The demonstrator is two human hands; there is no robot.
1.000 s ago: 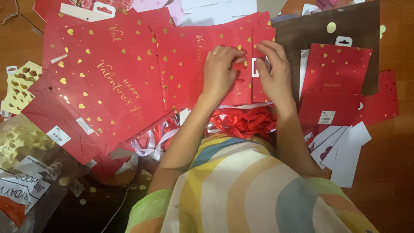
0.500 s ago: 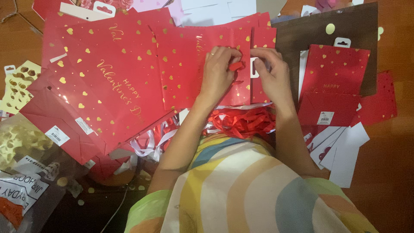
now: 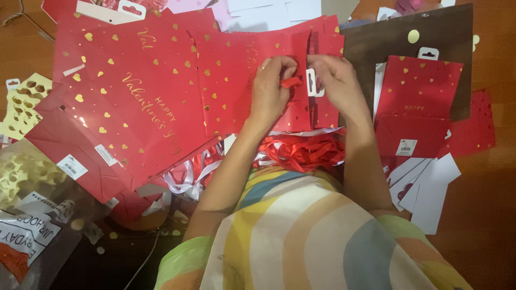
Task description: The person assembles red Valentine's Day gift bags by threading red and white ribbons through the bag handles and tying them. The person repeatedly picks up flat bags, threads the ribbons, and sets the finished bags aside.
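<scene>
Red ribbon end [image 3: 292, 82]: I see it pinched in the left hand [image 3: 272, 86], fingers clamped on it, against the flattened red gift bag [image 3: 236, 80] on the tabletop [image 3: 484, 215]. Right hand [image 3: 336, 80]: fingers closed on the bag's white hang tab [image 3: 312, 83]. Loose red ribbons [image 3: 306, 150] heaped just below.

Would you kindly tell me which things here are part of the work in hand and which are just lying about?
In use: left hand, right hand, red ribbon end, flat red gift bag.

Lying about: ribbon pile, folded small bag, white cards, brown card, yellow heart sheet.
</scene>
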